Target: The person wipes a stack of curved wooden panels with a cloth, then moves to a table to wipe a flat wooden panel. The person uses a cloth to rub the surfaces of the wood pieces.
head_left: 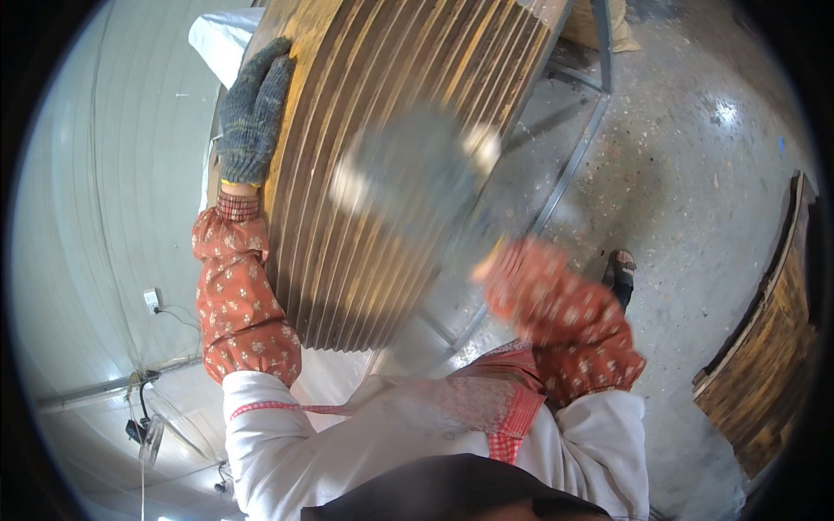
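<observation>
Long brown and yellowish wooden strips (321,291) lie side by side in a ridged row, running away from me. My left hand (254,113), in a dark grey-blue knitted glove, rests flat along the left edge of the row with its fingers stretched forward. Over the middle of the strips is my right hand (415,174), in a similar glove and smeared by motion. A pale, whitish thing (349,184) sticks out on both sides of that hand, which seems closed over it. Its kind is too blurred to tell.
A metal frame (569,165) supports the strips on the right. Another brown wooden panel (764,382) stands at the far right on the speckled grey floor (678,191). To the left is a pale wall (95,200) with a socket and cables. White sheeting (221,39) hangs behind my left hand.
</observation>
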Motion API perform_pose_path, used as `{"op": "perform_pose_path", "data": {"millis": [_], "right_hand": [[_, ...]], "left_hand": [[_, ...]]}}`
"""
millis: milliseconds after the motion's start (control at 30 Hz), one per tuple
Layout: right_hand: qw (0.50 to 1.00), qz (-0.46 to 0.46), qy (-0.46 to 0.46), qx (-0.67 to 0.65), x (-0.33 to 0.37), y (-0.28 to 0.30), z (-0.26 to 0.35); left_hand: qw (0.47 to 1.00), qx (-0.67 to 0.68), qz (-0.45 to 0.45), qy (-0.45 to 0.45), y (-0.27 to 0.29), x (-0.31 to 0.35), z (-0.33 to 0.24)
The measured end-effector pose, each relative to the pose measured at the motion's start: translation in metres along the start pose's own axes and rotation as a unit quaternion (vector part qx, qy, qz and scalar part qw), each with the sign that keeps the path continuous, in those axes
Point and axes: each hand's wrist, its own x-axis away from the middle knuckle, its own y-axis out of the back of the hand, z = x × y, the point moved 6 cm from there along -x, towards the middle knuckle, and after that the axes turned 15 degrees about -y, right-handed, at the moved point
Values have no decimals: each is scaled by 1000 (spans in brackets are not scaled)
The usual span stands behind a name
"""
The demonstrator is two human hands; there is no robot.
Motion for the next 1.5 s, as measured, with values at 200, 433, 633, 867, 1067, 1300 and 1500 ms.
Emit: {"op": "perform_pose_path", "data": {"millis": [200, 433, 633, 867, 1067, 1300, 1500], "right_hand": [[991, 66, 105, -47, 4, -27, -18], [991, -16, -99, 88, -45, 6, -80], [991, 65, 5, -115, 52, -24, 26], [984, -94, -151, 24, -74, 27, -121], [994, -67, -65, -49, -10, 18, -56], [999, -17, -44, -12, -17, 25, -95], [922, -181, -221, -260, -60, 34, -152]], "left_hand": [[999, -8, 25, -19, 1, 0, -3], [996, 47, -9, 80, 3, 3, 5], [995, 42, -15, 84, 1, 2, 6], [998, 42, -15, 32, 2, 7, 8], [990, 21, -13, 135, 2, 0, 2], [996, 14, 3, 92, 1, -1, 1], [987, 65, -24, 148, 1, 3, 5]]}}
